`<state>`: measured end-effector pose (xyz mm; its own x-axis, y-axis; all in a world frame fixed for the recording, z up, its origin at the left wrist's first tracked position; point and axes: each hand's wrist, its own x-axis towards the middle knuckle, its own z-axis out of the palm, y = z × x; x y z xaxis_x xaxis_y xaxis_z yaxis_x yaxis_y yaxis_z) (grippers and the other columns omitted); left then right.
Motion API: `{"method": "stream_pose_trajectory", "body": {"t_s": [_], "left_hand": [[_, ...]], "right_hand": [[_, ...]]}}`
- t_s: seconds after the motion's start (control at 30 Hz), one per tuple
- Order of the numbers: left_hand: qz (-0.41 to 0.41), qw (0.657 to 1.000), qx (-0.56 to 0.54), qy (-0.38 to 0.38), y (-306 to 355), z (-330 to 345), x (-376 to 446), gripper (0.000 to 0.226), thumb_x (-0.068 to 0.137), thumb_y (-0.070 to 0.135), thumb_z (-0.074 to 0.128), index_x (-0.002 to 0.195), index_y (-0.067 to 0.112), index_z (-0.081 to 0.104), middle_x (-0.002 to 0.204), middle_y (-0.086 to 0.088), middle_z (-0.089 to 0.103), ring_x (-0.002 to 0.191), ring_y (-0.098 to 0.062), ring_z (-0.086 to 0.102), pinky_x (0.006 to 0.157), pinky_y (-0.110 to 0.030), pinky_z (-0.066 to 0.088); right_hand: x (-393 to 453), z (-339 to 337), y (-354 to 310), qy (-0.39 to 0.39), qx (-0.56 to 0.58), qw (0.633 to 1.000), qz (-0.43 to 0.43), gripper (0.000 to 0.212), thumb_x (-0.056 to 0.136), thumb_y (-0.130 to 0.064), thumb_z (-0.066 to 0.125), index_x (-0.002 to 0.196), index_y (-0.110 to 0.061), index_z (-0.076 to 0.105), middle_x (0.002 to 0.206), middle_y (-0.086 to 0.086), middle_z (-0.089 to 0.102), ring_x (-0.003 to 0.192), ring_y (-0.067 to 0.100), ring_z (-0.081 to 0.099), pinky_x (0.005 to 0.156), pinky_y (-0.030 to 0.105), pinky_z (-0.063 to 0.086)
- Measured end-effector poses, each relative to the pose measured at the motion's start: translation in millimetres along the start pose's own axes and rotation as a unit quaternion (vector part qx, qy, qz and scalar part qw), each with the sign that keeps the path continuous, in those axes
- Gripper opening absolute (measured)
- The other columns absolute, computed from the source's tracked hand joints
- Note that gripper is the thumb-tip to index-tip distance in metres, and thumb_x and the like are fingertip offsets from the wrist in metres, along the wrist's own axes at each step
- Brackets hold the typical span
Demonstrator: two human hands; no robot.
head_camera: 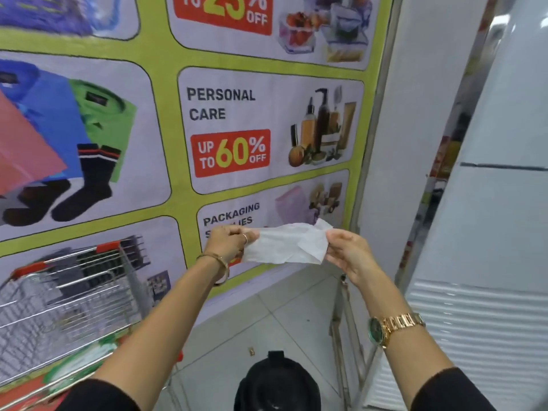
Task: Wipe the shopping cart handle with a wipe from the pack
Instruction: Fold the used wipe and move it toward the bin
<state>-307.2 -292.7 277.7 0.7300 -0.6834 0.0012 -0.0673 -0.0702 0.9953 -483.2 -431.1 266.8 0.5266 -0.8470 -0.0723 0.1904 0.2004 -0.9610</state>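
Observation:
A white wipe (286, 244) is stretched out flat between my two hands at chest height, in front of a poster wall. My left hand (229, 241) pinches its left edge; my right hand (345, 251) pinches its right edge. The metal shopping cart (68, 295) with red corner caps stands at the lower left, below my left arm. A green and white wipe pack (80, 363) lies at the cart's near end, partly hidden by my left arm. The cart's handle is mostly hidden under that arm.
A large sale poster (225, 129) covers the wall ahead. A black round bin (277, 384) sits on the tiled floor between my arms. A white appliance (486, 232) stands at the right, with a thin metal frame (347, 327) beside it.

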Motion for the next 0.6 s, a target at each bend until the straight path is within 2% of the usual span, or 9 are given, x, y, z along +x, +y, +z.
{"method": "stream_pose_trajectory", "body": {"t_s": [0.1,0.13,0.17,0.23,0.3,0.33,0.4,0.5,0.6], "left_hand": [[-0.019,1.0,0.013,0.007,-12.8,15.3,16.3,0.031,0.08,0.004,0.068,0.052,0.01,0.057,0.038,0.001,0.047,0.041,-0.015,0.041,0.039,-0.015,0.036],[-0.029,0.999,0.013,0.008,-16.8,20.7,23.8,0.028,0.08,0.004,0.068,0.054,0.011,0.06,0.037,0.001,0.048,0.036,-0.011,0.041,0.036,-0.013,0.035],[-0.037,0.999,0.011,0.007,-20.9,25.6,31.7,0.025,0.08,0.005,0.068,0.057,0.011,0.062,0.045,-0.004,0.053,0.038,-0.01,0.044,0.038,-0.015,0.038],[-0.064,0.998,-0.003,-0.009,-30.9,35.9,50.7,0.015,0.081,0.006,0.068,0.066,0.006,0.064,0.07,-0.013,0.057,0.058,-0.02,0.051,0.059,-0.029,0.051],[-0.095,0.995,-0.022,-0.01,-41.6,46.3,72.9,0.005,0.08,0.004,0.069,0.077,0.004,0.065,0.083,-0.018,0.058,0.076,-0.025,0.053,0.077,-0.04,0.052],[-0.108,0.994,-0.029,-0.008,-47.2,50.9,83.4,0.006,0.08,0.002,0.068,0.075,0.004,0.064,0.085,-0.018,0.058,0.079,-0.026,0.052,0.078,-0.041,0.05],[-0.129,0.991,-0.034,-0.013,-60.3,57.8,107.0,0.018,0.08,-0.001,0.067,0.065,0.005,0.058,0.08,-0.017,0.056,0.073,-0.025,0.051,0.066,-0.032,0.049],[-0.161,0.987,0.0,-0.017,-81.8,62.7,137.3,0.033,0.082,-0.003,0.064,0.057,0.009,0.045,0.058,-0.007,0.043,0.049,-0.017,0.036,0.035,-0.015,0.033],[-0.194,0.981,0.019,-0.012,-108.0,63.5,160.2,0.039,0.08,-0.005,0.065,0.051,0.009,0.043,0.049,-0.004,0.039,0.045,-0.017,0.033,0.039,-0.02,0.033]], "right_hand": [[10.5,-7.6,12.2,0.016,-0.014,1.0,0.014,0.025,0.088,0.0,0.052,0.068,-0.014,0.057,0.045,-0.008,0.067,0.042,0.002,0.062,0.043,0.015,0.053],[15.8,-11.2,16.3,0.021,-0.022,0.999,0.017,0.026,0.088,-0.001,0.052,0.067,-0.015,0.057,0.051,-0.006,0.068,0.044,0.003,0.063,0.045,0.016,0.054],[21.1,-14.0,19.4,0.025,-0.029,0.999,0.021,0.027,0.088,0.0,0.052,0.066,-0.015,0.057,0.057,-0.003,0.067,0.045,0.003,0.063,0.046,0.016,0.054],[36.4,-18.9,24.2,0.037,-0.044,0.998,0.026,0.026,0.087,0.001,0.053,0.065,-0.013,0.058,0.066,0.002,0.065,0.044,0.004,0.064,0.045,0.016,0.054],[59.2,-21.6,28.5,0.045,-0.07,0.996,0.035,0.022,0.085,0.001,0.056,0.067,-0.012,0.059,0.073,0.007,0.065,0.049,0.008,0.065,0.05,0.02,0.057],[69.5,-22.7,31.2,0.046,-0.081,0.995,0.045,0.019,0.084,0.0,0.056,0.07,-0.012,0.06,0.077,0.009,0.066,0.053,0.011,0.066,0.058,0.025,0.059],[92.0,-23.0,38.4,0.045,-0.105,0.991,0.066,0.016,0.085,-0.001,0.056,0.073,-0.012,0.06,0.081,0.01,0.065,0.064,0.018,0.064,0.073,0.034,0.056],[127.1,-21.1,55.8,0.043,-0.143,0.984,0.101,0.019,0.085,-0.003,0.056,0.07,-0.014,0.061,0.075,0.006,0.064,0.065,0.017,0.062,0.07,0.031,0.053],[149.9,-21.3,80.0,0.053,-0.156,0.978,0.131,0.022,0.086,-0.003,0.056,0.068,-0.015,0.059,0.068,0.003,0.06,0.055,0.01,0.06,0.068,0.029,0.051]]}}
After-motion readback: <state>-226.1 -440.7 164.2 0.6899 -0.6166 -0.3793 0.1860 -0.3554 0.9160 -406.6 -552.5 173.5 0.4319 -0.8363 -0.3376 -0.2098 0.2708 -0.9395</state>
